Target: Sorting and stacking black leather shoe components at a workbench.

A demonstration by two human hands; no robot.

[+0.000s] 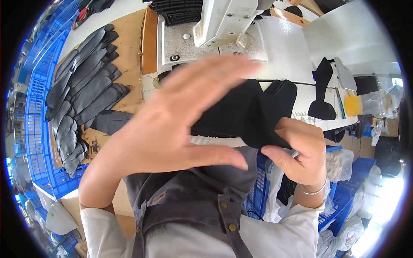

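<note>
Over the front of the work table, my left hand (161,124) is spread, thumb apart from the fingers, and holds nothing; its fingertips are blurred. At the right, my right hand (303,148) pinches the near corner of a black, fabric-like cut piece (262,114) between thumb and fingers. That corner is lifted and folded over, while the rest of the black material lies on the table under the white machine head (226,21). My left hand hides part of the material and the machine's base. Whether it is one piece or several stacked ones I cannot tell.
Many overlapping dark grey, curved pieces (88,81) lie on a brown board (131,34) at left, beside a blue crate (36,116). At right are a black shaped piece (322,90), a teal-handled tool (340,103) and a clear jar with yellow lid (353,105).
</note>
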